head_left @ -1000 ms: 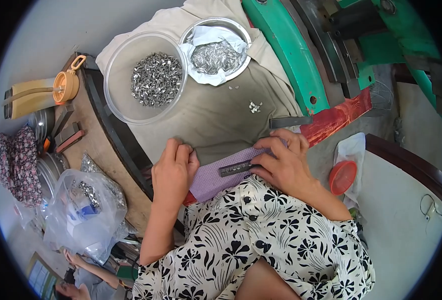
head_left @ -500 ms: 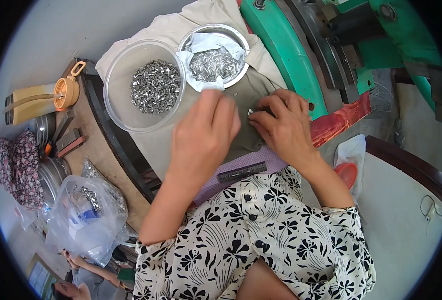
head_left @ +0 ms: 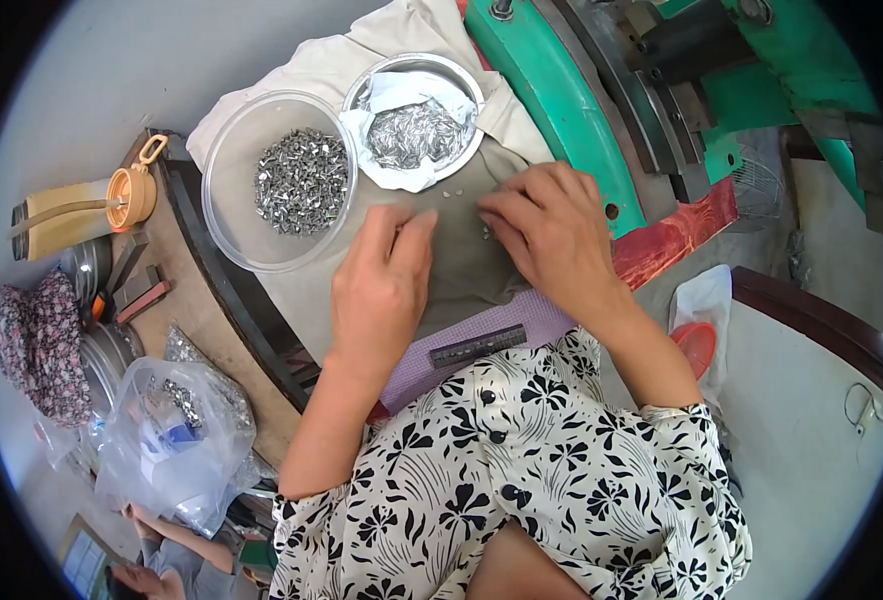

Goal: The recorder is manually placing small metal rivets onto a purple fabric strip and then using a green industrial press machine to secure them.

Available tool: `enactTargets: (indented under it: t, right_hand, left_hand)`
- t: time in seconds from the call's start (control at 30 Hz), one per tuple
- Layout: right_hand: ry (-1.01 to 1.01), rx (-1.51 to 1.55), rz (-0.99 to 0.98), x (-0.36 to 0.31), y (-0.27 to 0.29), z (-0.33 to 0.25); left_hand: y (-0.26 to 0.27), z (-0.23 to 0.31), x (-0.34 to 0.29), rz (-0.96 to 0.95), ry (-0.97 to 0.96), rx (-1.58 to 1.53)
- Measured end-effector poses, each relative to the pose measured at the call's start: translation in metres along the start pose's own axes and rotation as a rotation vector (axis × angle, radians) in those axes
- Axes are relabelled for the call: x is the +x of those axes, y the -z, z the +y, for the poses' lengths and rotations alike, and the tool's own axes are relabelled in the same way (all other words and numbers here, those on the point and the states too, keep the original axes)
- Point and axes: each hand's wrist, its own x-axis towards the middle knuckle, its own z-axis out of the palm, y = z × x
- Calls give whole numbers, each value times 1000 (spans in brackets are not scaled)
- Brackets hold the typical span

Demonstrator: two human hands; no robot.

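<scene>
My left hand [head_left: 380, 280] hovers over the grey-green cloth [head_left: 452, 275], right of the clear tub. Its fingers curl, with a gap between thumb and forefinger and nothing visible in it. My right hand [head_left: 559, 235] rests by the green machine, its fingertips drawn together over the cloth; whatever they pinch, if anything, is hidden. A few tiny silvery pieces [head_left: 452, 193] lie between the hands. The round clear tub [head_left: 224, 235] holds many small metal parts [head_left: 304, 182]. Beside it, a steel bowl [head_left: 475, 95] lined with white paper holds thin shiny slivers [head_left: 420, 135].
The green machine [head_left: 562, 90] stands at the far right. A small black bar [head_left: 477, 345] lies on purple cloth near my lap. At the left are a plastic bag [head_left: 162, 440], an orange-capped bottle [head_left: 134, 198] and a flowered cloth [head_left: 37, 350]. Another person [head_left: 187, 560] sits at lower left.
My left hand has drawn back from the bowl toward me, its thumb and forefinger now parted. My right hand has shifted slightly left and away from me. More tiny pieces show on the cloth.
</scene>
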Motion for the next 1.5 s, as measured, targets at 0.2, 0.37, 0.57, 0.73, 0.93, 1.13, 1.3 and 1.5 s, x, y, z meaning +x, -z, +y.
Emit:
enactTargets:
  t: [0.2,0.37,0.57,0.73,0.93,1.13,1.3,1.5]
  right_hand:
    - [20,-13,-16,22,-17,6]
    - [19,-1,-39,23,-12,7]
    - [-1,-1,-64,18,-7,11]
    - [-80,49,-59,19,1,9]
    - [17,7,-37,26,-10,9]
    - [68,-51,-26,22,-10,5]
    - [41,157,28,-13,14,-7]
    - [6,242,-86,-85,26,-23]
  left_hand:
    - [-24,-13,-11,-6,-38,42]
    - [-41,-14,2,-32,-40,148]
    - [-50,-15,17,-97,-19,206]
    - [-45,-13,12,-42,-34,139]
    - [-17,-6,-13,-25,-1,21]
    - [4,2,-54,-116,62,-256]
    - [3,15,-73,-222,-10,-292]
    - [-10,18,-78,-294,-65,-272]
